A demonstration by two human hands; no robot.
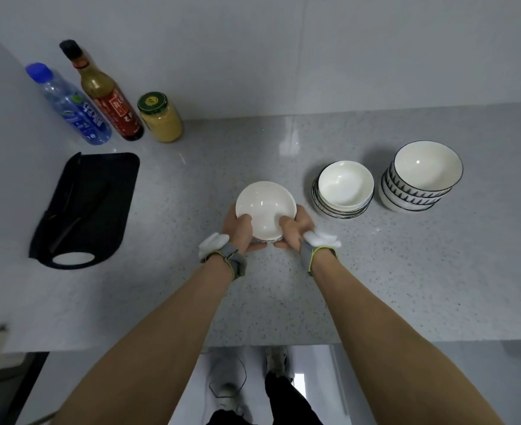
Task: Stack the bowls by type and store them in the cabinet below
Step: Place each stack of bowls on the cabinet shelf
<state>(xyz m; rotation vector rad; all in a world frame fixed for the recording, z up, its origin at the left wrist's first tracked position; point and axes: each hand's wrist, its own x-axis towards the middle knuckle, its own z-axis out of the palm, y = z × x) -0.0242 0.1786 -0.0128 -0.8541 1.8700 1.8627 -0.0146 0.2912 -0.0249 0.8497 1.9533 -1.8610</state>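
Note:
A white bowl [265, 204] is held over the middle of the grey countertop, with another bowl's rim showing under it. My left hand [241, 231] grips its left side, thumb inside the rim. On the right side my right hand [296, 230] grips it the same way. To the right stands a stack of shallow white bowls [343, 188] with dark rims. Further right is a stack of three deeper bowls [421, 176] with a dark triangle pattern on the outside.
A black cutting board [87, 207] lies at the left. Behind it stand a water bottle [69, 105], a dark sauce bottle [106, 93] and a yellow jar [160, 118] by the wall. The counter's front edge [253, 345] runs below my forearms.

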